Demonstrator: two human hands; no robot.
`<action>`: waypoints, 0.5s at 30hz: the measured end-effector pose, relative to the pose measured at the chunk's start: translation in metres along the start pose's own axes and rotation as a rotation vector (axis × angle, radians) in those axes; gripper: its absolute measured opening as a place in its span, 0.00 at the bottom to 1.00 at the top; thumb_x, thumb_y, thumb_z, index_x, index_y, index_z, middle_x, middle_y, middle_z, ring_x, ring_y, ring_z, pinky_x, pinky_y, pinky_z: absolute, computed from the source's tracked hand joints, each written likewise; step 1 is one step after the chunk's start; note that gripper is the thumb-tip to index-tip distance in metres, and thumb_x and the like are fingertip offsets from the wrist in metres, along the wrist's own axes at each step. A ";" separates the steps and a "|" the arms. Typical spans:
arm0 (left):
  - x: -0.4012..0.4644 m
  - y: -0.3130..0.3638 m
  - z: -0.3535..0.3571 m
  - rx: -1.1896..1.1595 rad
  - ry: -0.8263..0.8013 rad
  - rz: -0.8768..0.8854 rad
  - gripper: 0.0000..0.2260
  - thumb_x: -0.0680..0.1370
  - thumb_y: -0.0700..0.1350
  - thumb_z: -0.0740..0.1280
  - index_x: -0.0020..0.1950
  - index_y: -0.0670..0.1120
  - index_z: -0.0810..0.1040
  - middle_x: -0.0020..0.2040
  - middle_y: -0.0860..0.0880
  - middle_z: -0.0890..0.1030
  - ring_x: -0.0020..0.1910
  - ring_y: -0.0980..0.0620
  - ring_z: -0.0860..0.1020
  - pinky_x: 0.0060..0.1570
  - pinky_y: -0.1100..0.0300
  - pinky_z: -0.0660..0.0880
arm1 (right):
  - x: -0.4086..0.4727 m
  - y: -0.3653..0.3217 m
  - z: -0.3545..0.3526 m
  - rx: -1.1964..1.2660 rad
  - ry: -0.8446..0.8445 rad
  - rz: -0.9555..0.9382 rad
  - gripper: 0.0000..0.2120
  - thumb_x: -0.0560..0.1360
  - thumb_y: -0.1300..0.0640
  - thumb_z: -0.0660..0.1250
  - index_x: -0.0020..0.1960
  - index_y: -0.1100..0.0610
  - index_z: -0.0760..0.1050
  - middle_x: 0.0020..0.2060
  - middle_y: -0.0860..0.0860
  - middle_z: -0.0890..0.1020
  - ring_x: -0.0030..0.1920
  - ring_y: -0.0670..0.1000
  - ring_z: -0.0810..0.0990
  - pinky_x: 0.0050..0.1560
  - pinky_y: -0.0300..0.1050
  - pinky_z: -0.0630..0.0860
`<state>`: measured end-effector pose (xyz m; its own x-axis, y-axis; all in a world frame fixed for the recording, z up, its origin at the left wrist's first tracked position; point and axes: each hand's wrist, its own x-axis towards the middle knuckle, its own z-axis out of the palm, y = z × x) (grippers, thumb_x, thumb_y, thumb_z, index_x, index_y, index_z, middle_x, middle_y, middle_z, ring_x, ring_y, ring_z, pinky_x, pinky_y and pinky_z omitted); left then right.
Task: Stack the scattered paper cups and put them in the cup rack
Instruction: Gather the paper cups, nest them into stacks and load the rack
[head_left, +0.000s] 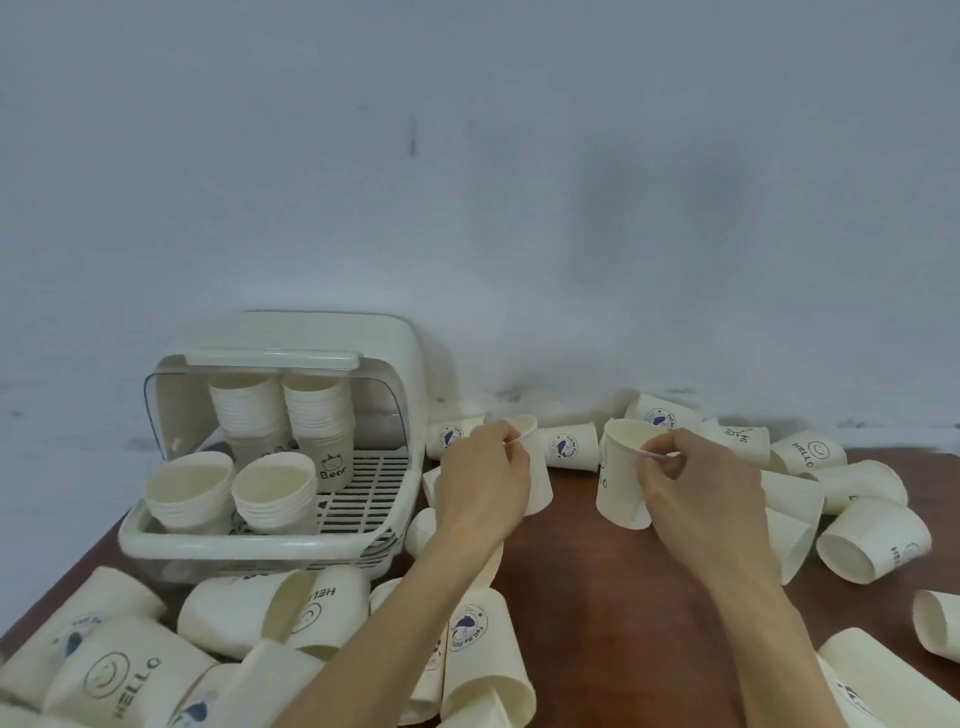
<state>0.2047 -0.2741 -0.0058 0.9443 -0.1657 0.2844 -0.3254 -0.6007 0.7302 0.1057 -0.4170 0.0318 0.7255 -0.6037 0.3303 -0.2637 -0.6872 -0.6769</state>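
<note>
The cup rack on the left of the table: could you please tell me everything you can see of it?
The cup rack is a cream plastic box with a slatted drain floor and a clear hinged cover, raised open. It stands on the brown table against the wall. Four stacks of paper cups stand mouth-up inside: two tall at the back, two shorter in front. Neither hand touches it; loose cups lie close to its front and right side.

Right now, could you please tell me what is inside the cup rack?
The cup rack holds four stacks of paper cups: two tall at the back, two shorter in front. The slatted floor under them is covered.
</note>
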 end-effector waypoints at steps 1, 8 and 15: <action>-0.003 -0.003 -0.009 0.005 0.027 0.020 0.10 0.78 0.48 0.58 0.51 0.54 0.79 0.47 0.51 0.82 0.45 0.48 0.81 0.46 0.48 0.78 | -0.002 -0.003 0.001 -0.003 -0.005 -0.008 0.06 0.75 0.57 0.63 0.46 0.50 0.78 0.39 0.47 0.82 0.41 0.50 0.75 0.40 0.43 0.65; -0.032 -0.025 -0.076 0.082 0.158 0.075 0.10 0.80 0.50 0.58 0.54 0.55 0.78 0.41 0.51 0.83 0.41 0.51 0.80 0.42 0.50 0.78 | -0.022 -0.025 0.014 -0.018 -0.050 -0.088 0.06 0.75 0.57 0.64 0.45 0.48 0.77 0.32 0.46 0.82 0.37 0.44 0.77 0.39 0.45 0.71; -0.053 -0.042 -0.131 0.046 0.253 0.068 0.09 0.79 0.49 0.59 0.51 0.52 0.78 0.33 0.52 0.79 0.36 0.47 0.77 0.40 0.49 0.76 | -0.047 -0.055 0.014 -0.021 -0.028 -0.178 0.06 0.75 0.56 0.67 0.44 0.46 0.78 0.35 0.41 0.82 0.39 0.39 0.77 0.39 0.40 0.69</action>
<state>0.1617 -0.1377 0.0300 0.8758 -0.0098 0.4825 -0.3797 -0.6311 0.6764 0.0946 -0.3453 0.0443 0.7792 -0.4608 0.4248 -0.1431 -0.7907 -0.5952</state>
